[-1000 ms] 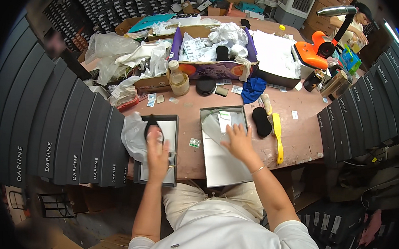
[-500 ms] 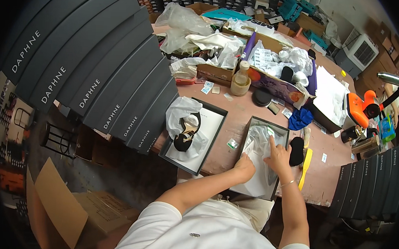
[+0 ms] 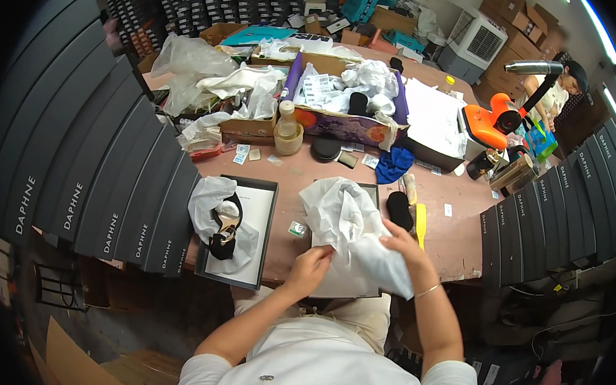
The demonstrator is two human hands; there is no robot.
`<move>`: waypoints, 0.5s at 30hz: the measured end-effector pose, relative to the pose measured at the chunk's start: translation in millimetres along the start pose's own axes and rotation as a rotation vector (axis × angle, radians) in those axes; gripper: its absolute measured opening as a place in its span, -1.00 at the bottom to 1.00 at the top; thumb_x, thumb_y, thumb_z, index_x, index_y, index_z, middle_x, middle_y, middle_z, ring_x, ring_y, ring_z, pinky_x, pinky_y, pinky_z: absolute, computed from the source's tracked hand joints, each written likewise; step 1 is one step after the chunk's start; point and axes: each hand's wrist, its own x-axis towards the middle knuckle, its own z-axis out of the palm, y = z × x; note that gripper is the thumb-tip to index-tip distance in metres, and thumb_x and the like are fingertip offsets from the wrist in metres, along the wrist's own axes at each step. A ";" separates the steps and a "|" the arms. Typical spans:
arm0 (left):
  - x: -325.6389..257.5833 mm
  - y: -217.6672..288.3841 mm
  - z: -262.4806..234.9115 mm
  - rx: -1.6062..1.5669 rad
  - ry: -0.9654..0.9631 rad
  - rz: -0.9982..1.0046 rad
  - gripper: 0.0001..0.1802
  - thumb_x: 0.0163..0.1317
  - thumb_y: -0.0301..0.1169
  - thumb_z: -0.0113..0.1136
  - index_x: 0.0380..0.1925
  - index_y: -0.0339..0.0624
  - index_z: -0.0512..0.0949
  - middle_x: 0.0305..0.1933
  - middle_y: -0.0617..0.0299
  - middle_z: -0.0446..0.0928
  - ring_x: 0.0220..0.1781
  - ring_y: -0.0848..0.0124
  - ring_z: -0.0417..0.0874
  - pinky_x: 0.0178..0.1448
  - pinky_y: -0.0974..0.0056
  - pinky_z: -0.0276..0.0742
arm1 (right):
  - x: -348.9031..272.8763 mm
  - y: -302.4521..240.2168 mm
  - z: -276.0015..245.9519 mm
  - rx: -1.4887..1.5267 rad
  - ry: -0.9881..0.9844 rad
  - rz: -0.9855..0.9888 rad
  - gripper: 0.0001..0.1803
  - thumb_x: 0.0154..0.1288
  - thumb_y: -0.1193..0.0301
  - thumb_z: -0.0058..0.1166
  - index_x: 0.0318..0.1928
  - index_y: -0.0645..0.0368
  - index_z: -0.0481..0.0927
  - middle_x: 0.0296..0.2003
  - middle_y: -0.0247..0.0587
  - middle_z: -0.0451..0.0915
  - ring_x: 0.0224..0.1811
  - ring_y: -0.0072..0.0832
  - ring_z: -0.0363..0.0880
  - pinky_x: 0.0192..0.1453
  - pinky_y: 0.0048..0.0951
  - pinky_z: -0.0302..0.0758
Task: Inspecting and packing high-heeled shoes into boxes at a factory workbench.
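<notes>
A crumpled sheet of white tissue paper (image 3: 345, 216) is spread up over a dark-rimmed shoe box (image 3: 375, 191) in front of me, hiding most of its inside. My left hand (image 3: 309, 270) is closed, pinching the paper's lower left edge. My right hand (image 3: 409, 251) grips the paper at its right side, where a loose part hangs blurred below the fingers. To the left, a second open shoe box (image 3: 269, 218) holds a black strappy sandal (image 3: 223, 245) lying on white tissue.
Stacked dark shoe boxes (image 3: 97, 187) rise on the left, with more boxes (image 3: 531, 227) on the right. A yellow-handled brush (image 3: 420, 224), black pad (image 3: 398, 210), blue cloth (image 3: 394, 165) and glue bottle (image 3: 288, 131) lie beyond. Another person (image 3: 550, 94) is at far right.
The tissue paper has come up out of the box and opened out between my hands. My view has shifted, so the table and boxes appear further left.
</notes>
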 end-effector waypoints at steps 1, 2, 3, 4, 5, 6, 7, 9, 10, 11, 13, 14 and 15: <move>-18.4 16.2 7.4 -0.318 0.089 -0.129 -0.46 0.26 -0.02 0.13 0.12 -0.08 0.41 0.07 0.14 0.52 0.05 0.17 0.57 0.13 -0.04 0.43 | -1.7 13.0 12.7 -0.081 0.069 -0.097 -0.22 0.19 0.40 0.18 0.36 0.39 0.15 0.18 -0.08 0.43 0.14 -0.49 0.46 0.22 -0.49 0.38; -34.6 31.4 11.5 -0.627 0.180 -0.265 -0.38 0.28 0.03 0.10 0.24 -0.04 0.32 0.13 0.16 0.48 0.09 0.18 0.55 0.12 -0.05 0.45 | -0.3 24.3 35.0 -0.214 0.187 -0.237 -0.22 0.14 0.44 0.20 0.35 0.36 0.19 0.17 -0.13 0.42 0.12 -0.51 0.45 0.18 -0.49 0.39; -46.3 41.2 11.8 -0.834 0.029 -0.467 -0.17 0.28 0.18 0.03 0.40 0.06 0.02 0.26 0.21 0.33 0.17 0.25 0.48 0.11 -0.01 0.47 | -1.0 29.4 61.7 -0.234 0.247 -0.243 -0.25 0.15 0.44 0.20 0.35 0.31 0.21 0.16 -0.11 0.41 0.14 -0.44 0.42 0.20 -0.45 0.37; -49.4 52.1 17.4 -0.948 0.020 -0.538 -0.20 0.25 0.20 0.05 0.35 0.04 0.12 0.18 0.21 0.40 0.10 0.28 0.51 0.05 0.06 0.50 | 1.0 44.0 78.1 -0.473 0.346 -0.401 -0.24 0.16 0.42 0.20 0.36 0.27 0.20 0.15 -0.09 0.42 0.16 -0.39 0.40 0.21 -0.42 0.36; -48.5 59.0 21.1 -1.058 0.010 -0.604 -0.23 0.22 0.21 0.08 0.29 0.03 0.23 0.11 0.21 0.46 0.04 0.31 0.55 0.00 0.12 0.52 | 3.8 56.5 87.0 -0.714 0.447 -0.562 -0.23 0.16 0.40 0.20 0.36 0.24 0.19 0.14 -0.07 0.42 0.18 -0.34 0.38 0.22 -0.39 0.35; -46.2 42.8 17.3 -0.994 0.101 -0.618 -0.35 0.22 0.21 0.08 0.13 0.01 0.38 -0.10 0.25 0.55 -0.23 0.38 0.61 -0.30 0.27 0.54 | 6.1 61.5 89.7 -0.676 0.380 -0.629 -0.22 0.16 0.34 0.22 0.36 0.23 0.19 0.16 -0.02 0.39 0.23 -0.29 0.35 0.23 -0.34 0.33; -43.3 25.7 9.9 -1.016 0.075 -0.571 -0.35 0.19 0.24 0.09 0.08 0.02 0.41 -0.14 0.27 0.56 -0.30 0.38 0.60 -0.40 0.31 0.49 | 7.1 56.9 89.2 -0.687 0.426 -0.679 -0.21 0.15 0.32 0.24 0.35 0.25 0.21 0.16 0.02 0.38 0.20 -0.25 0.36 0.22 -0.31 0.34; -43.4 2.8 -8.1 -1.062 0.019 -0.481 -0.36 0.13 0.28 0.11 -0.03 0.04 0.48 -0.23 0.29 0.58 -0.46 0.38 0.59 -0.62 0.40 0.39 | 8.5 36.9 82.1 -0.712 0.521 -0.772 -0.20 0.14 0.27 0.28 0.32 0.29 0.23 0.16 0.10 0.36 0.15 -0.17 0.40 0.21 -0.26 0.36; -43.4 9.0 -15.0 -1.039 -0.020 -0.473 -0.35 0.14 0.29 0.09 -0.05 -0.01 0.48 -0.25 0.27 0.59 -0.57 0.43 0.54 -0.74 0.46 0.23 | 17.6 26.3 81.3 -0.540 0.662 -0.665 -0.42 0.23 0.23 0.22 0.16 0.33 0.43 -0.02 0.02 0.52 -0.05 -0.31 0.51 0.04 -0.34 0.45; -47.1 13.0 -19.4 -1.012 -0.019 -0.479 -0.39 0.16 0.25 0.11 -0.07 -0.01 0.49 -0.28 0.28 0.59 -0.57 0.44 0.54 -0.74 0.46 0.25 | 20.5 24.5 71.5 -0.420 0.498 -0.512 -0.50 0.26 0.24 0.18 0.08 0.33 0.47 -0.13 -0.04 0.55 -0.14 -0.38 0.52 -0.05 -0.38 0.47; -50.8 19.6 -26.7 -0.951 -0.012 -0.480 -0.46 0.18 0.19 0.14 -0.10 -0.01 0.51 -0.34 0.30 0.58 -0.58 0.48 0.54 -0.72 0.46 0.29 | 28.6 26.0 48.7 -0.176 0.161 -0.217 -0.63 0.32 0.25 0.12 -0.06 0.33 0.56 -0.36 -0.16 0.60 -0.33 -0.52 0.52 -0.22 -0.45 0.49; -54.7 20.1 -30.0 -1.022 0.033 -0.457 -0.44 0.21 0.18 0.11 -0.05 -0.03 0.49 -0.31 0.34 0.58 -0.56 0.53 0.56 -0.71 0.47 0.32 | 15.1 13.3 69.2 -0.563 0.278 -0.363 -0.71 0.38 0.29 0.05 -0.25 0.33 0.59 -0.61 -0.28 0.50 -0.49 -0.67 0.41 -0.40 -0.52 0.42; -55.0 15.6 -33.8 -1.091 0.029 -0.398 -0.41 0.21 0.20 0.07 -0.01 -0.03 0.48 -0.28 0.33 0.59 -0.54 0.53 0.57 -0.71 0.46 0.32 | 4.3 8.6 88.1 -0.596 0.259 -0.557 -0.73 0.36 0.31 0.06 -0.25 0.33 0.59 -0.53 -0.15 0.56 -0.49 -0.52 0.53 -0.42 -0.46 0.43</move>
